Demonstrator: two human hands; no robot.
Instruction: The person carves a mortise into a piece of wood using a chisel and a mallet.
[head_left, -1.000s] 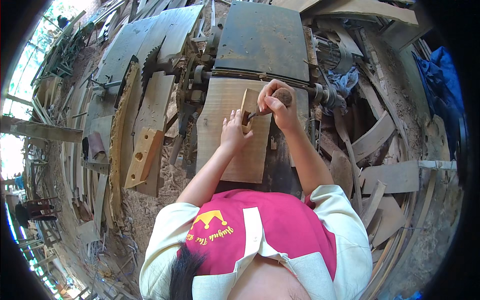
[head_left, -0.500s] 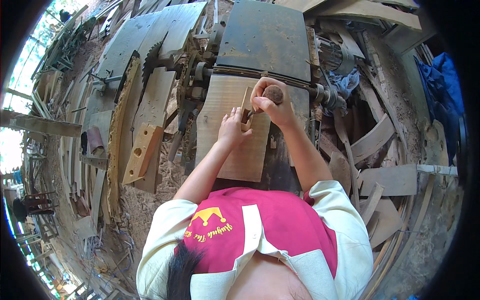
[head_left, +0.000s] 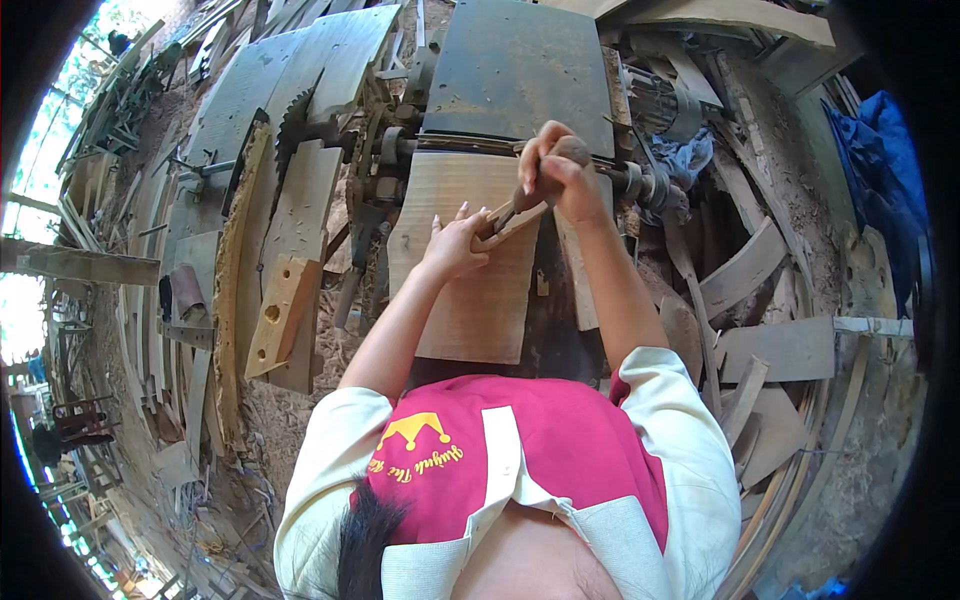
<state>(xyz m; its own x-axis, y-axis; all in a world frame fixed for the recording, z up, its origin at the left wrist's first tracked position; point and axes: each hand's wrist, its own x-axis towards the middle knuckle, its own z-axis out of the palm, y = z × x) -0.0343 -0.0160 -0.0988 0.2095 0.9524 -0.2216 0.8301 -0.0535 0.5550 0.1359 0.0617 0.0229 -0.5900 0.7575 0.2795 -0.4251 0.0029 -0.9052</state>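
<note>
My right hand [head_left: 566, 180] is closed round the brown wooden handle of a chisel [head_left: 527, 193]. The chisel slants down to the left, its dark blade against a narrow wooden block [head_left: 522, 229]. At the block's left end, my left hand [head_left: 455, 247] grips it, with the fingers partly over the top. The block lies at an angle on a wide pale board [head_left: 465, 315]. How deep the blade tip sits in the wood is hidden by my fingers and the block.
A dark metal machine plate [head_left: 520, 70] lies beyond the board, with a shaft across its near edge. To the left stand a toothed saw blade [head_left: 293, 118] and a block with round holes [head_left: 284, 312]. Scrap boards [head_left: 775, 352] lie on the right.
The block has turned from nearly upright in the picture to slanting up rightward. My right hand has risen slightly and tilted the chisel, so its handle now shows from the side.
</note>
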